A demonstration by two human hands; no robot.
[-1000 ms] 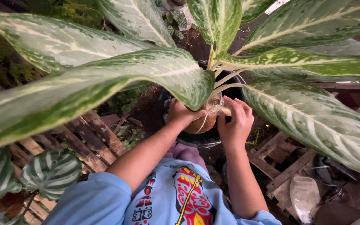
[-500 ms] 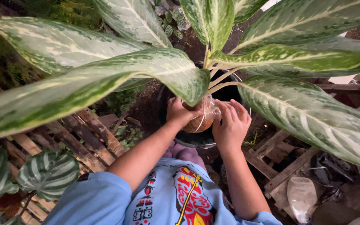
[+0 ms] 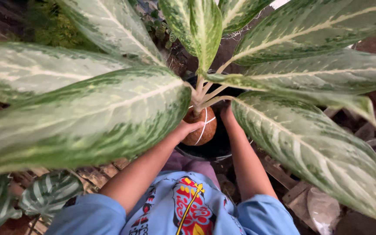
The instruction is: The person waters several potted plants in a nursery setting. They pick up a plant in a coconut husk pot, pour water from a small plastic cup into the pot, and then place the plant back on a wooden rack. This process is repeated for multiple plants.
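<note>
A big plant with broad green-and-cream leaves (image 3: 109, 109) fills the view. Its stems rise from a round brown root ball (image 3: 202, 129) tied with white string. The ball hangs over a black pot (image 3: 205, 153). My left hand (image 3: 187, 129) holds the ball's left side. My right hand (image 3: 228, 114) is at its right side, mostly hidden under a leaf; its grip cannot be seen. Both forearms reach forward from my light blue printed shirt (image 3: 179, 209).
Wooden slats (image 3: 109, 167) lie under the left leaves, with a small striped-leaf plant (image 3: 48, 193) at the lower left. More wooden pieces (image 3: 292, 191) and a pale plastic bag (image 3: 323, 209) sit at the lower right. Dark soil and greenery lie beyond.
Both hands have carried the root ball slightly forward and down toward the black pot. The right hand has slipped under the large right leaf and is now mostly hidden.
</note>
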